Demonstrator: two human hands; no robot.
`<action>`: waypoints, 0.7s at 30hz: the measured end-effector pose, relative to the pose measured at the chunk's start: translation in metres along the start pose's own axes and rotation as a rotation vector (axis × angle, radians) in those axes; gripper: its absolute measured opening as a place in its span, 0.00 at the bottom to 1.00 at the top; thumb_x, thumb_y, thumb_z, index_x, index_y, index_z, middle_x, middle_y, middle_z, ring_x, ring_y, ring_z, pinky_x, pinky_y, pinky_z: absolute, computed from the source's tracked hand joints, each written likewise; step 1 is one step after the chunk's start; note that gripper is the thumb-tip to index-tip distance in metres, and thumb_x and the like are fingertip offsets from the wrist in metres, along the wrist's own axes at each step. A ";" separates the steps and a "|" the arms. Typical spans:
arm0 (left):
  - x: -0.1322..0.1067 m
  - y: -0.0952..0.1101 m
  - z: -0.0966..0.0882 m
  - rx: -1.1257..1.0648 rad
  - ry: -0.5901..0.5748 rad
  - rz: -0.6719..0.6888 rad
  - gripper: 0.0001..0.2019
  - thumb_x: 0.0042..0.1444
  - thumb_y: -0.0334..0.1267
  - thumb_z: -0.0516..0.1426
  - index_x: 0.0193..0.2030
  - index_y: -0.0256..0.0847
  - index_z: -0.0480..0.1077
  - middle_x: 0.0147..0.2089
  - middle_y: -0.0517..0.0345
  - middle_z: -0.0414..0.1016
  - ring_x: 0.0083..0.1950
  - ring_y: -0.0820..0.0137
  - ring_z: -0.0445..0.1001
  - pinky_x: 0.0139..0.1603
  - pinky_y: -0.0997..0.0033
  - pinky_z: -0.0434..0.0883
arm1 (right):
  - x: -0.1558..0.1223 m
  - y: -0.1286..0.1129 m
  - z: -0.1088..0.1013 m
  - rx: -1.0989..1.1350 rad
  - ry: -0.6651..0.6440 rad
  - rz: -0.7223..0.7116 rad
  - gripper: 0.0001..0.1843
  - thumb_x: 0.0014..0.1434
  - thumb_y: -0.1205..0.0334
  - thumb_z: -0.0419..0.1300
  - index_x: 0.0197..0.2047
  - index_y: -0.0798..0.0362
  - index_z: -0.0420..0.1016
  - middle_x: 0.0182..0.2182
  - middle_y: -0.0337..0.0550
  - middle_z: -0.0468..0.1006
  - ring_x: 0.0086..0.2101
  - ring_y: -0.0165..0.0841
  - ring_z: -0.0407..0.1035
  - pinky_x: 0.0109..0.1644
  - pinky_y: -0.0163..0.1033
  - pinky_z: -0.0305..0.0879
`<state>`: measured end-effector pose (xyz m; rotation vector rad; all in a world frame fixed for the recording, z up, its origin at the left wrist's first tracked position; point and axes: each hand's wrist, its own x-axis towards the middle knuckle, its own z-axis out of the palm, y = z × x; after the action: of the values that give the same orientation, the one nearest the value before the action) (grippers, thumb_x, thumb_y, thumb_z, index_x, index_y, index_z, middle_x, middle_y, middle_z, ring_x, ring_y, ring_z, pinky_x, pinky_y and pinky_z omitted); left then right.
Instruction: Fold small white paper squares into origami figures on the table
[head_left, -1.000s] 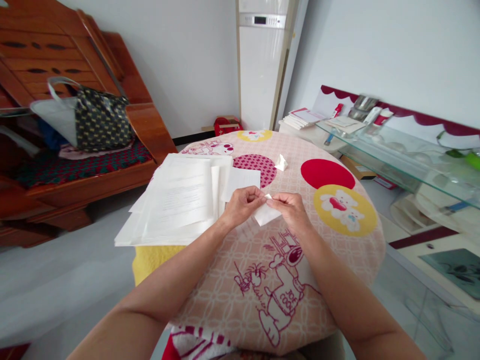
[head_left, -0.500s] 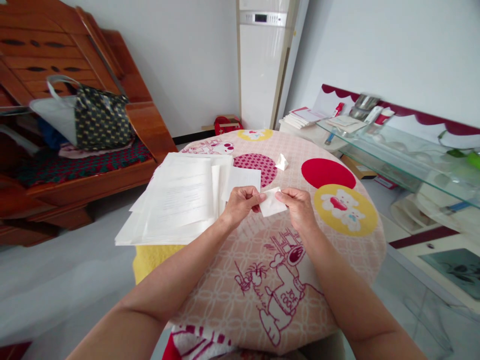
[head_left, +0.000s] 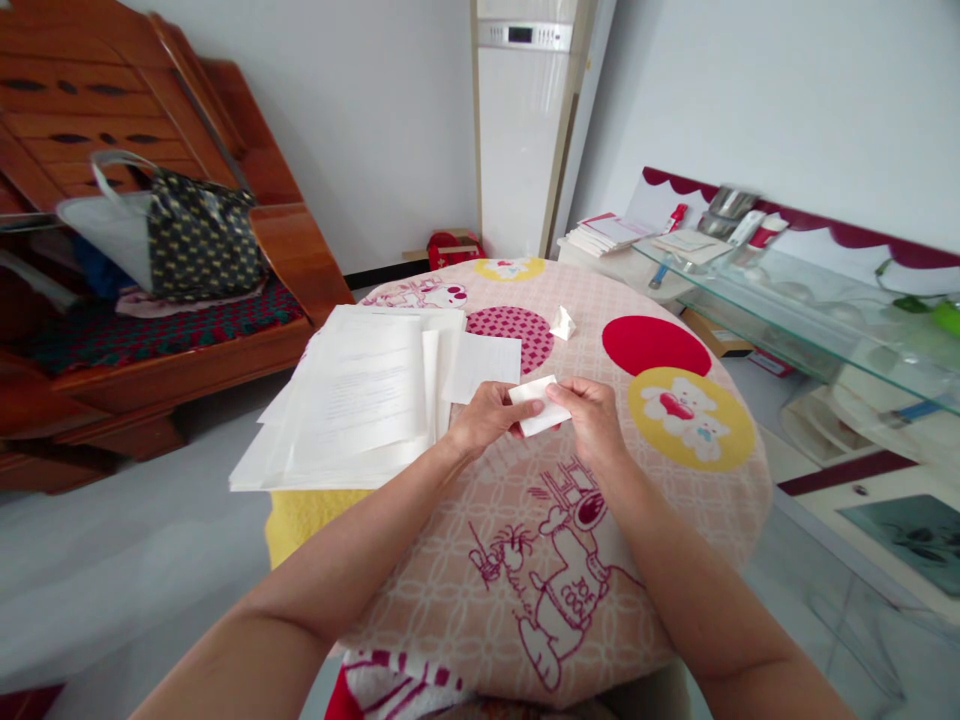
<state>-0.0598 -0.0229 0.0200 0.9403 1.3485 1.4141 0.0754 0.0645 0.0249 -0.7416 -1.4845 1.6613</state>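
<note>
The room has plain pale walls, with a glossy reddish-brown wooden bench (head_left: 307, 255) on the left, a tall white floor-standing air conditioner (head_left: 521, 140) at the far side and a clear glass shelf (head_left: 810, 310) on the right. A soft pink tablecloth (head_left: 427, 600) with white lattice and cartoon figures covers one rounded table. At its left lies an uneven stack of thin white printed sheets (head_left: 315, 440), too overlapped to count; one small white sheet (head_left: 487, 362) lies along its right edge. One crumpled, peaked white paper piece (head_left: 562, 324) sits farther off.

Over the table's middle, the left hand (head_left: 484, 418) and right hand (head_left: 596, 415), fingers curled nearly closed, both pinch one flat, four-sided white folded paper (head_left: 531, 391). Half a second ago the left thumb gripped its left edge; now it lies farther across the paper's face.
</note>
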 end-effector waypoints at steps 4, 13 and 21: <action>0.000 -0.001 -0.001 -0.065 -0.029 -0.139 0.15 0.47 0.43 0.69 0.26 0.32 0.75 0.21 0.56 0.75 0.20 0.76 0.71 0.22 0.78 0.68 | 0.004 0.000 -0.003 0.011 0.052 0.013 0.13 0.44 0.54 0.68 0.19 0.54 0.74 0.14 0.37 0.71 0.16 0.28 0.62 0.17 0.33 0.57; -0.003 -0.003 0.003 0.024 -0.071 -0.094 0.18 0.57 0.45 0.65 0.25 0.34 0.68 0.19 0.61 0.71 0.18 0.80 0.67 0.20 0.81 0.64 | 0.009 0.004 -0.008 0.056 0.085 0.074 0.14 0.41 0.54 0.70 0.20 0.55 0.74 0.14 0.39 0.72 0.14 0.27 0.62 0.16 0.33 0.58; -0.002 -0.008 0.001 -0.079 -0.137 -0.058 0.21 0.51 0.53 0.67 0.30 0.34 0.71 0.26 0.58 0.75 0.23 0.76 0.73 0.23 0.78 0.70 | 0.010 0.005 -0.008 0.076 0.105 0.064 0.14 0.42 0.53 0.69 0.20 0.55 0.74 0.14 0.39 0.71 0.14 0.27 0.62 0.15 0.33 0.57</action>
<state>-0.0575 -0.0251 0.0120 0.9221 1.2009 1.3249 0.0758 0.0771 0.0197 -0.8295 -1.3303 1.6907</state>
